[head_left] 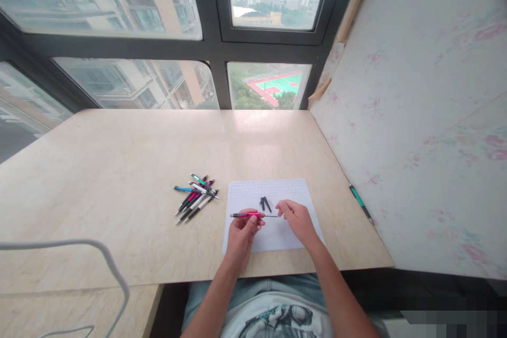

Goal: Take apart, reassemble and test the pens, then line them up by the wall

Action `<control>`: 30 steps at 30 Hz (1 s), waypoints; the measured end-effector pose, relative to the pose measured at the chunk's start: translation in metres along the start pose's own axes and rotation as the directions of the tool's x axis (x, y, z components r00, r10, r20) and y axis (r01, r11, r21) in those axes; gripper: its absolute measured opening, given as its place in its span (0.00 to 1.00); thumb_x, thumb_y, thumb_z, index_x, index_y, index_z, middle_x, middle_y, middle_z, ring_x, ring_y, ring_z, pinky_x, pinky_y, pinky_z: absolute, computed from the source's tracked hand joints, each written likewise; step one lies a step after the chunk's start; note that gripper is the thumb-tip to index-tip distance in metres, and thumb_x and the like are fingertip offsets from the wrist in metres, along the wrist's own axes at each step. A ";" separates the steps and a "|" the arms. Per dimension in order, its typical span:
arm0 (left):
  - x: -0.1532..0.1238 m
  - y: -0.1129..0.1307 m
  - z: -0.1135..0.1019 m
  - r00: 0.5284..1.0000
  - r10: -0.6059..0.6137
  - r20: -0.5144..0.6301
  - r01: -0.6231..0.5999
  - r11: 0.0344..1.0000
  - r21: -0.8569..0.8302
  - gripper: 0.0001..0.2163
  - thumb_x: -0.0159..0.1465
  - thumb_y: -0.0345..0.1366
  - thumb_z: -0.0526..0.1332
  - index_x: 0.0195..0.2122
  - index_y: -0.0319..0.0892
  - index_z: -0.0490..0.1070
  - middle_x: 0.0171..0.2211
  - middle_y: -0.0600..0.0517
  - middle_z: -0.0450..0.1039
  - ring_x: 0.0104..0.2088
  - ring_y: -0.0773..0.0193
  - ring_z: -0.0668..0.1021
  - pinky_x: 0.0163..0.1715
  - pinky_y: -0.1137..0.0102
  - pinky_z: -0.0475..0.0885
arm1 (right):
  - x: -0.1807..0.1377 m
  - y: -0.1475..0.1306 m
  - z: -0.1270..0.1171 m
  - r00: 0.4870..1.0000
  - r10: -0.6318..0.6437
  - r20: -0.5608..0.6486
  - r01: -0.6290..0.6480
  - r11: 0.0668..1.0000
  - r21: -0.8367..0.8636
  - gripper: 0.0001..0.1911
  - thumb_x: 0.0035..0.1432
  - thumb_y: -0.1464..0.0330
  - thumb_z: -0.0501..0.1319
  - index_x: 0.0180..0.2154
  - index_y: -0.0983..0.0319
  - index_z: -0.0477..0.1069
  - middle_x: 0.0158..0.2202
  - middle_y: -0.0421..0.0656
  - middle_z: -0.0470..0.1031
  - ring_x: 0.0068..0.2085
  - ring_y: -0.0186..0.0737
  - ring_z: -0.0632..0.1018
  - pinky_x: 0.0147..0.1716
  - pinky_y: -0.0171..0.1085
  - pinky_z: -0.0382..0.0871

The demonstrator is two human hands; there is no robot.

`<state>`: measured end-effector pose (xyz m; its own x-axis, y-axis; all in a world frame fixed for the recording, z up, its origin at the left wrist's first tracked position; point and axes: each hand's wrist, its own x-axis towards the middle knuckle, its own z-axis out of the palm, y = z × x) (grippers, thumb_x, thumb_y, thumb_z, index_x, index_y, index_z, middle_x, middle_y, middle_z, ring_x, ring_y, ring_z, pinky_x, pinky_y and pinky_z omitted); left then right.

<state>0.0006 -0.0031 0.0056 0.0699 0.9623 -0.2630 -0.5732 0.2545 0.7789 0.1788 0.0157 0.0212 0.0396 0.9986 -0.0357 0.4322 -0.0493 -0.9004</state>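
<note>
My left hand [242,235] is closed around the pink barrel of a pen [246,215], held level above the paper. A thin dark refill [271,216] sticks out of the barrel's right end. My right hand [296,217] is beside the refill's free end, thumb and forefinger pinched together. What lies between those fingertips is too small to make out. Under both hands is a white sheet of paper [273,243] with faint lines of writing at its top. Black pen parts [268,204] lie on the sheet, just beyond my hands.
Left of the paper, several pens [196,198] lie in a crossed pile. A green and black pen [360,203] rests along the flowered wall [420,132] at right. A grey cable [106,256] loops over the table [130,169] at left. Windows stand behind.
</note>
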 end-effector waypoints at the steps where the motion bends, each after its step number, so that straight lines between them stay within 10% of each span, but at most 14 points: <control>1: 0.000 0.000 0.000 1.000 -0.003 -0.003 0.003 1.000 0.003 0.10 0.56 0.35 0.69 0.38 0.39 0.74 0.34 0.46 0.79 0.30 0.68 0.78 0.30 0.75 0.71 | -0.003 -0.002 -0.004 0.999 -0.003 0.038 0.000 0.998 0.061 0.21 0.65 0.58 0.50 0.32 0.62 0.76 0.27 0.41 0.76 0.27 0.37 0.73 0.29 0.34 0.64; 14: 0.002 0.001 0.001 0.998 -0.027 -0.057 0.026 1.000 -0.012 0.11 0.56 0.35 0.69 0.38 0.38 0.75 0.34 0.47 0.79 0.31 0.68 0.78 0.31 0.75 0.72 | -0.018 -0.009 -0.043 0.952 -0.148 0.270 0.212 0.950 -0.228 0.08 0.55 0.74 0.58 0.32 0.59 0.75 0.32 0.41 0.76 0.35 0.38 0.75 0.34 0.34 0.65; 24: 0.003 0.000 -0.001 0.995 -0.052 -0.079 0.046 0.996 -0.078 0.11 0.55 0.35 0.70 0.38 0.39 0.75 0.34 0.48 0.79 0.31 0.70 0.78 0.32 0.77 0.72 | -0.011 0.017 -0.029 0.995 0.074 -0.062 -0.094 0.869 -0.486 0.08 0.56 0.72 0.57 0.32 0.60 0.75 0.32 0.42 0.77 0.34 0.39 0.75 0.36 0.35 0.64; 30: 0.004 0.000 0.000 0.996 -0.040 -0.074 0.037 0.999 -0.037 0.13 0.53 0.37 0.71 0.38 0.39 0.75 0.34 0.47 0.79 0.30 0.68 0.78 0.31 0.75 0.72 | -0.015 0.014 -0.004 0.997 0.071 -0.014 -0.068 0.858 -0.510 0.07 0.56 0.71 0.58 0.34 0.58 0.75 0.32 0.42 0.77 0.36 0.40 0.76 0.35 0.35 0.62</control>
<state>0.0004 0.0006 0.0047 0.0326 0.9416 -0.3351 -0.5998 0.2866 0.7471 0.1883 -0.0004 0.0109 0.0827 0.9922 -0.0938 0.8271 -0.1208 -0.5488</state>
